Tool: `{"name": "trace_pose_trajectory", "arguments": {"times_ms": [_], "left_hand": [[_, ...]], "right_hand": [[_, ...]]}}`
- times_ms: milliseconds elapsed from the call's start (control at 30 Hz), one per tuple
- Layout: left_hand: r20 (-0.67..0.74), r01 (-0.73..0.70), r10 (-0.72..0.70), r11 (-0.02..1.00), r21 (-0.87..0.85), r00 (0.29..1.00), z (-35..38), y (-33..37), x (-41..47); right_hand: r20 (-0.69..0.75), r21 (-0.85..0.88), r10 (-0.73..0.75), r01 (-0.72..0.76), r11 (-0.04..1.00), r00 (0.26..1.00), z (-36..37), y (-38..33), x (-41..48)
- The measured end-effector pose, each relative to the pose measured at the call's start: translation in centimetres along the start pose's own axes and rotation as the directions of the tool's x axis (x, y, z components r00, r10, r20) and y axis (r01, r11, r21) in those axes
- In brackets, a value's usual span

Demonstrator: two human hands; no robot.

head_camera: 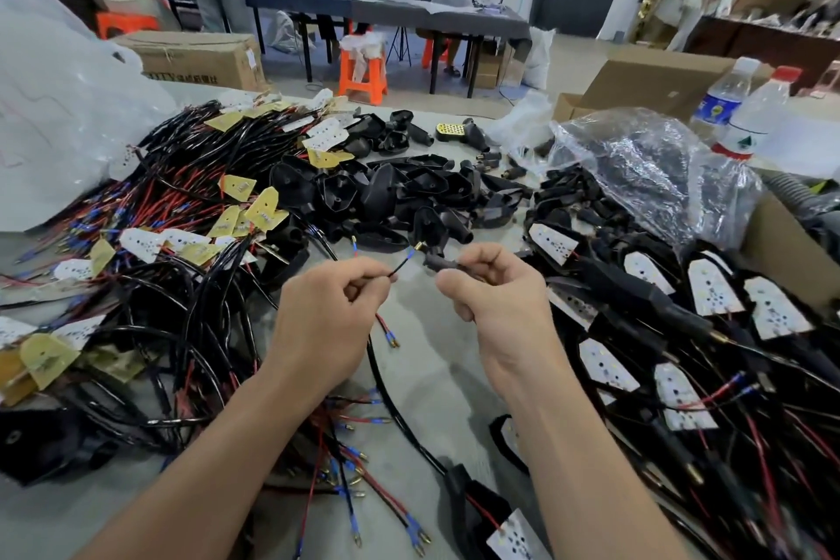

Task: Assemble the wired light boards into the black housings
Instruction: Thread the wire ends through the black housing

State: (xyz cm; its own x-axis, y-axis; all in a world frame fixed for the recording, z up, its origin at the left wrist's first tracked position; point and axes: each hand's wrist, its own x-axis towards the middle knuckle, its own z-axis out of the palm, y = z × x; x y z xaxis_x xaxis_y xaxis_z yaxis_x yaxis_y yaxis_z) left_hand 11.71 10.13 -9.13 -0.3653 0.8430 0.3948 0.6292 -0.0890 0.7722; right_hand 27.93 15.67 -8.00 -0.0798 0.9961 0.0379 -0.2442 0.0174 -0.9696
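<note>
Just nearside of the heap point(409, 191) of black shells, the left hand point(327, 309) pinches a wire point(402, 267) behind its tip; the right hand point(495, 300) has its fingers point(482, 261) clamped on a small housing point(438, 263), just beside that tip; the wire looks light and floppy, best held near the terminal; the housing seems rigid.

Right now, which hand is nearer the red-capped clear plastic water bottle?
Right. The right hand sits below-left of the red-capped water bottle; the left hand lies farther left.
</note>
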Motion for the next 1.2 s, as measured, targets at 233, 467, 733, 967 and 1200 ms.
{"name": "trace_pose_trajectory", "arguments": {"times_ms": [233, 467, 733, 967, 1200], "left_hand": [[0.029, -0.012, 0.012, 1.0, -0.008, 1.0, -0.1, -0.2, 0.0], [0.043, -0.056, 0.055, 0.998, 0.019, 0.998, 0.1, 0.0, -0.2], [0.036, -0.168, 0.166, 0.982, 0.085, 0.986, 0.1, 0.0, -0.3], [-0.009, -0.164, 0.166, 0.982, 0.096, 0.986, 0.3, 0.2, -0.4], [0.098, -0.04, 0.038, 0.999, 0.016, 0.994, 0.1, 0.2, -0.3]], "right_hand": [[-0.012, 0.116, 0.02, -0.018, 0.993, 1.0, -0.7, -0.5, 1.1], [0.063, 0.1, -0.029, 0.023, 0.995, 0.998, -0.9, -0.5, 0.9], [0.064, 0.115, -0.038, 0.03, 0.993, 0.997, -0.1, -0.4, 0.4], [-0.006, 0.14, -0.057, 0.057, 0.989, 0.998, 0.9, 0.1, 0.5], [-0.019, 0.184, -0.013, 0.016, 0.983, 1.0, 0.8, 0.0, 0.8]]}}
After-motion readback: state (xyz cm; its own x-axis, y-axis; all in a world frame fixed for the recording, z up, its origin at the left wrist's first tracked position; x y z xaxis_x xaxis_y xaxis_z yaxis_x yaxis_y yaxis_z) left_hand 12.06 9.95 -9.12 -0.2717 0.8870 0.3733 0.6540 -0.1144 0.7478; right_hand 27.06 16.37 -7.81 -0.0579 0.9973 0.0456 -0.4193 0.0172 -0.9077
